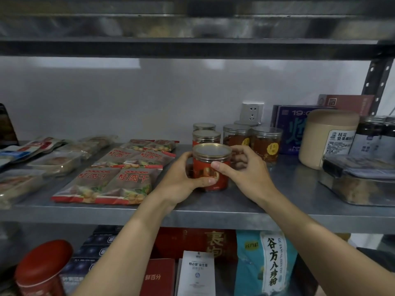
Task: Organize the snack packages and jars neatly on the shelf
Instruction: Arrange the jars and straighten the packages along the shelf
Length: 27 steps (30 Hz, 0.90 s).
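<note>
A red-labelled jar (211, 159) with a silver lid stands upright on the metal shelf (213, 208), at the front of a row of two similar jars (206, 136). My left hand (181, 178) grips its left side, thumb across the label. My right hand (241, 167) grips its right side. Right of them stand two clear jars (266, 144) of brown snacks with yellow tags. Red snack packets (115, 182) lie flat in rows to the left of the jar.
More flat packets (42, 159) lie at the shelf's left end. A beige tub (329, 137), dark jars (372, 135), a purple box (288, 127) and a clear lidded box (359, 178) fill the right. A wall socket (252, 113) sits behind. Boxes and a blue bag (265, 261) occupy the lower shelf.
</note>
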{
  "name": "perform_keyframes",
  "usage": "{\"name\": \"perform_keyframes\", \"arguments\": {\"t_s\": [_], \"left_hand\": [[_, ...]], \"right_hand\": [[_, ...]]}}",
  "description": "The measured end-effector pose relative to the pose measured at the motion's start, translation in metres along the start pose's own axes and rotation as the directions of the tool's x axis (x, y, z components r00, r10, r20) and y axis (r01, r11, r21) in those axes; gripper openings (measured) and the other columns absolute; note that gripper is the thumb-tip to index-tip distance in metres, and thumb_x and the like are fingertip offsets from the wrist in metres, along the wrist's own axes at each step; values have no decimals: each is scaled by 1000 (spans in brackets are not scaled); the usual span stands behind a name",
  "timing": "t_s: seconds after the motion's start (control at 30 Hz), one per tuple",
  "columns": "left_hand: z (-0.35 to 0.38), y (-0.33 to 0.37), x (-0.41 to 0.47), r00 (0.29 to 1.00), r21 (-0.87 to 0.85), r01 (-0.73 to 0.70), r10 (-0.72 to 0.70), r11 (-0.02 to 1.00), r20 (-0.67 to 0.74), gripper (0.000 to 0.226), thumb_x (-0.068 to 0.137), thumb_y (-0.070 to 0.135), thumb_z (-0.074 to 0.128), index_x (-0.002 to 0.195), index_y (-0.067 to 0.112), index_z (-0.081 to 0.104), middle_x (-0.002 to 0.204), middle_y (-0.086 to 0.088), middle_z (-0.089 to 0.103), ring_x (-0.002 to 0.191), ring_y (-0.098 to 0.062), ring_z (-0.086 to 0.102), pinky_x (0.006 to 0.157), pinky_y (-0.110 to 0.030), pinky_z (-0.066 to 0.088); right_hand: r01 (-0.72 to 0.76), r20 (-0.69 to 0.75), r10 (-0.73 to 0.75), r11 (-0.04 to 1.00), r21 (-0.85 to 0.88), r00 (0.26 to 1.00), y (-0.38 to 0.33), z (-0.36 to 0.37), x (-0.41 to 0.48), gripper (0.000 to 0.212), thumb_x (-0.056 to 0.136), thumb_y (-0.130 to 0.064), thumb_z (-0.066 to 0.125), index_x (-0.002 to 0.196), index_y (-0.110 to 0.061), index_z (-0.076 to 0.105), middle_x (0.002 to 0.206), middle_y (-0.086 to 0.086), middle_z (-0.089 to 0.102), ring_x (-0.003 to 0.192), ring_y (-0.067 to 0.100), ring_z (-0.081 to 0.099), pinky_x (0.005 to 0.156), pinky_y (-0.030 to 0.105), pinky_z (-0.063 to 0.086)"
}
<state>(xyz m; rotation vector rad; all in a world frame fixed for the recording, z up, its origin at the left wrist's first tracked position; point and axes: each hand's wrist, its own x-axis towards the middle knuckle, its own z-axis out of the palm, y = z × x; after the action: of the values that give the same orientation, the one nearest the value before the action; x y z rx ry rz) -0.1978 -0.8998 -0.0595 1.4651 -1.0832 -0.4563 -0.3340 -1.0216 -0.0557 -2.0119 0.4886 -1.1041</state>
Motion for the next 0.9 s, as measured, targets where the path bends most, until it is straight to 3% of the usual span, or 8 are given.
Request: {"name": "perform_keyframes", "arguments": {"t_s": [0.1, 0.2, 0.53, 0.7, 0.77, 0.9], "left_hand": [[0, 0, 0, 1000, 9, 7, -7, 1000, -4, 80, 66, 24, 86, 134, 28, 46, 124, 10, 61, 108, 0, 57, 82, -17, 50], [0, 1, -1, 1000, -1, 15, -15, 1000, -11, 78, 66, 21, 86, 132, 30, 46, 116, 15, 61, 101, 3, 58, 75, -15, 50], [0, 1, 0, 1000, -5, 29, -29, 1000, -12, 80, 64, 23, 87, 132, 32, 45, 113, 18, 59, 102, 2, 56, 82, -18, 48], [2, 6, -2, 1000, -2, 11, -11, 1000, -20, 86, 66, 21, 86, 137, 34, 39, 127, 15, 52, 108, 0, 53, 80, -17, 46], [4, 12, -2, 998, 33, 17, -15, 999, -56, 93, 65, 25, 86, 140, 38, 32, 131, 13, 47, 114, -5, 49, 86, -22, 44], [6, 28, 3, 990, 177, -29, 52, 984, -130, 92, 67, 28, 84, 143, 33, 32, 141, 7, 42, 129, -13, 41, 98, -30, 39]], "right_hand": [[-9, 11, 9, 1000, 3, 1000, 0, 0, 0, 73, 63, -56, 78, 125, -24, 56, 112, -7, 67, 101, 6, 63, 85, 27, 55], [-11, 17, 11, 1000, 3, 1000, 1, 0, 0, 74, 62, -58, 77, 124, -24, 56, 113, -7, 67, 103, 6, 63, 87, 30, 55], [-11, 8, 11, 1000, -1, 1000, -2, 0, 0, 73, 63, -56, 77, 124, -23, 56, 112, -8, 66, 100, 4, 62, 83, 23, 54], [-8, -13, 8, 1000, -4, 1000, -7, -1, -1, 69, 64, -59, 75, 121, -24, 57, 110, -12, 64, 101, 1, 60, 82, 18, 51], [-16, -61, 18, 999, 36, 998, -11, -2, 0, 67, 66, -62, 69, 118, -22, 58, 109, -10, 64, 102, 2, 60, 83, 18, 50], [-94, -138, 100, 994, 52, 985, -20, -19, 17, 52, 79, -45, 73, 120, -18, 55, 111, -4, 64, 100, 9, 61, 80, 20, 50]]}}
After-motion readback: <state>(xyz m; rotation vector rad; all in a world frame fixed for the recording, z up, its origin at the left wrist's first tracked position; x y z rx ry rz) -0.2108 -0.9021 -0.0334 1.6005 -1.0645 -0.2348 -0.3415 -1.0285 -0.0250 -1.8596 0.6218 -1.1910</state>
